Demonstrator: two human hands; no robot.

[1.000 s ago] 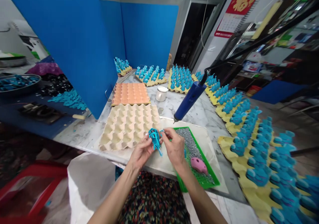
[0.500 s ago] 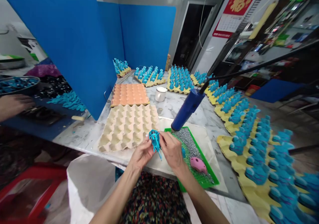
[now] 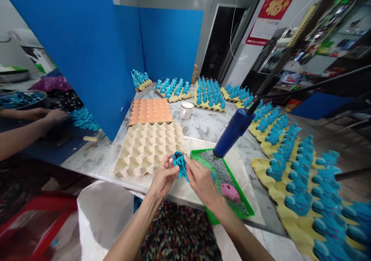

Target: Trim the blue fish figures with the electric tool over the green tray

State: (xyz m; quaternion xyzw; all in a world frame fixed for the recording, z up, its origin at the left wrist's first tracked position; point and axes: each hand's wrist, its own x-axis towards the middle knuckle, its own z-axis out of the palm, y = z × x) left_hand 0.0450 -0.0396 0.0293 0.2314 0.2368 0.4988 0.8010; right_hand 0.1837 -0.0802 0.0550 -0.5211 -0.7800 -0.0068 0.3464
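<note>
A small blue plastic toy part (image 3: 179, 163), with dark workings showing inside, is held between both hands just above the table's front edge. My left hand (image 3: 164, 176) pinches it from the left, and my right hand (image 3: 200, 178) closes on its right side. Close by on the right lies a green mesh tray (image 3: 199, 158) holding many small silver screws (image 3: 222, 173) and a pink plastic piece (image 3: 230, 192). Over the tray hangs a blue electric screwdriver (image 3: 234, 131), tip downward, with no hand on it.
Beige (image 3: 150, 147) and orange (image 3: 150, 110) egg trays lie left of centre, near a white mug (image 3: 186, 110). Yellow trays (image 3: 265, 168) of blue toys line the right and back. A blue partition (image 3: 95, 60) stands left; beyond it a co-worker's hands (image 3: 55, 116) handle blue pieces.
The hanging screwdriver has swung right, away from my hands. The toy part has turned slightly between my fingers. Behind the partition, the co-worker's hands have moved right, toward the blue pieces.
</note>
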